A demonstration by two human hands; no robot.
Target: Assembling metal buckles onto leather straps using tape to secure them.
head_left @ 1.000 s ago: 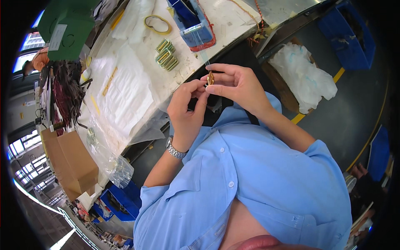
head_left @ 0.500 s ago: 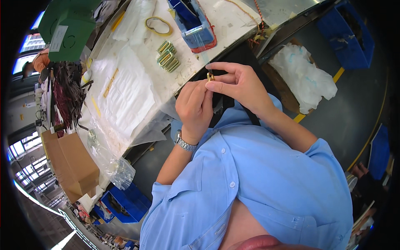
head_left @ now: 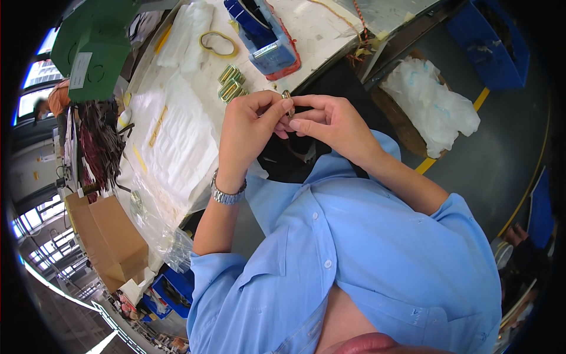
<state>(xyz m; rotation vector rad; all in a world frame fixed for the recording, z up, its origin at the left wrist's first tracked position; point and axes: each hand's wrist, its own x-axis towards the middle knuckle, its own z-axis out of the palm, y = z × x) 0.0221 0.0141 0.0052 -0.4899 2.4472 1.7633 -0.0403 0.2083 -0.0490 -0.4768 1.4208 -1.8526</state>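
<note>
Over the table's front edge, close to my body, both hands meet at a small gold-coloured metal buckle (head_left: 287,97). My left hand (head_left: 243,123), with a metal watch on the wrist, pinches it between thumb and fingers. From the other side, my right hand (head_left: 339,123) closes on it with thumb and fingertips. Fingers cover much of the buckle. Just beyond them, on the table, lie stacks of similar gold buckles (head_left: 232,90). A blue tape dispenser (head_left: 275,59) with a red lower edge stands to their right.
A yellowish tape roll (head_left: 219,44) lies beyond the buckles. White sheeting (head_left: 177,127) covers the left of the table (head_left: 318,35). A cardboard box (head_left: 109,233) stands at left. On the right floor are a carton with white plastic bags (head_left: 433,109) and a blue bin (head_left: 492,50).
My left hand has moved up and left and turned around the buckle. The right fingers have closed in. The clear tape strip between dispenser and hands no longer shows.
</note>
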